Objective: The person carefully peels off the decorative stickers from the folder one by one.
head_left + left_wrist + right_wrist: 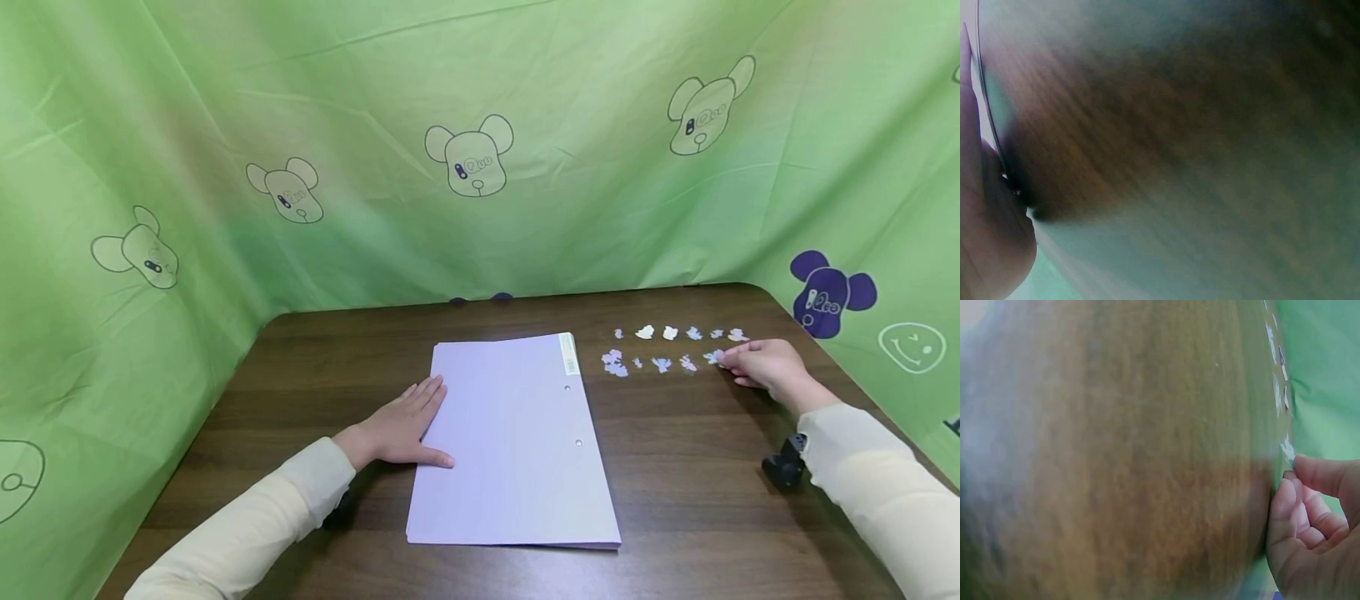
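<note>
A lilac file folder (510,442) with two small holes and a printed label lies on the table in the head view. My left hand (405,423) rests with straight, spread fingers over its left edge. At the right, small flat sticker-like cutouts in white, pale blue and pink form two rows. At the right end of the nearer row, my right hand (761,364) pinches a pale blue cutout (713,357) between thumb and forefinger. The right wrist view shows this cutout (1287,449) at the thumb tip, with the other fingers curled below.
The brown wooden table (337,358) ends at a green curtain (360,242) printed with bear heads. A cluster of pale cutouts (614,362) lies just right of the folder. A black device (786,462) sits under the right wrist.
</note>
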The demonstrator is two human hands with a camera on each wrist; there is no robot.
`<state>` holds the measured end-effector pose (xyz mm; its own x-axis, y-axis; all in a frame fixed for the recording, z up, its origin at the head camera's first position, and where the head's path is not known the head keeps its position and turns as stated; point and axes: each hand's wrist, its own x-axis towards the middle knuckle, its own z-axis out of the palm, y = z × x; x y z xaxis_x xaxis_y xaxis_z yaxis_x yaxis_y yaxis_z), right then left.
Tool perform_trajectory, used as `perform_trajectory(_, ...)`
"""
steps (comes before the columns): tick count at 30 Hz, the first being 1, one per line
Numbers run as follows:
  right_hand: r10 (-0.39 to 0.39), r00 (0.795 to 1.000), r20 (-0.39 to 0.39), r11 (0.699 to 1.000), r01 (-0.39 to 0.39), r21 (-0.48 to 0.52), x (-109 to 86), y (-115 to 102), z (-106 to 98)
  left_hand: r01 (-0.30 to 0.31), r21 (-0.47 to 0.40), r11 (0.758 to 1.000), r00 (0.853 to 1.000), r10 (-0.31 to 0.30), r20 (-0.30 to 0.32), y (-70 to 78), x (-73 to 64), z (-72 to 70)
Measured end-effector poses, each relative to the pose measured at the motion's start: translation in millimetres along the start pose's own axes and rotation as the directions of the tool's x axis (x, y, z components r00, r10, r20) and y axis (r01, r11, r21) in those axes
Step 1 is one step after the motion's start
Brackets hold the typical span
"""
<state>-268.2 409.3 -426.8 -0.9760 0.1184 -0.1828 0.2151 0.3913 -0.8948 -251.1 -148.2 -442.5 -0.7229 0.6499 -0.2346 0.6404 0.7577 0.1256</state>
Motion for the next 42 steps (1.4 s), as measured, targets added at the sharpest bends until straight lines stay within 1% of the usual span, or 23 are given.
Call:
perform_trajectory(5,-0.017,0.997,-0.074,0.995,0.009,-0.101,0.1,0.8,4.4,0.0,0.001,1.0,1.0,0.0,-0.006,0.5,-0.2,-1.4)
perform_trajectory(7,-0.023,0.996,-0.09,0.99,0.01,-0.137,0.1,1.1,5.8,0.007,0.004,1.0,1.0,-0.007,0.002,0.6,-0.4,-1.0)
perform_trajectory(9,-0.022,0.995,-0.096,0.989,0.008,-0.145,0.0,1.2,6.7,0.011,0.009,1.0,1.0,-0.011,0.004,0.4,-0.5,-0.1)
perform_trajectory(17,0.001,0.993,-0.119,0.99,-0.018,-0.143,0.5,2.8,6.3,0.013,0.01,1.0,1.0,-0.013,-0.001,-1.2,-0.6,2.1)
perform_trajectory(27,-0.019,0.993,-0.12,0.993,0.005,-0.121,-1.0,4.1,6.4,0.01,0.005,1.0,1.0,-0.01,-0.006,-0.4,-1.4,1.6)
perform_trajectory(32,-0.036,0.994,-0.105,0.996,0.027,-0.085,-1.0,6.0,5.3,0.008,0.01,1.0,1.0,-0.008,-0.009,0.7,-1.7,0.8)
perform_trajectory(38,-0.046,0.997,-0.068,0.998,0.044,-0.037,-1.6,4.4,3.5,0.0,0.013,1.0,1.0,0.0,-0.017,-0.4,-0.7,1.8)
perform_trajectory(42,-0.049,0.998,-0.046,0.998,0.048,-0.039,-2.0,0.0,3.2,-0.002,0.015,1.0,1.0,0.003,-0.017,-0.6,-0.3,1.4)
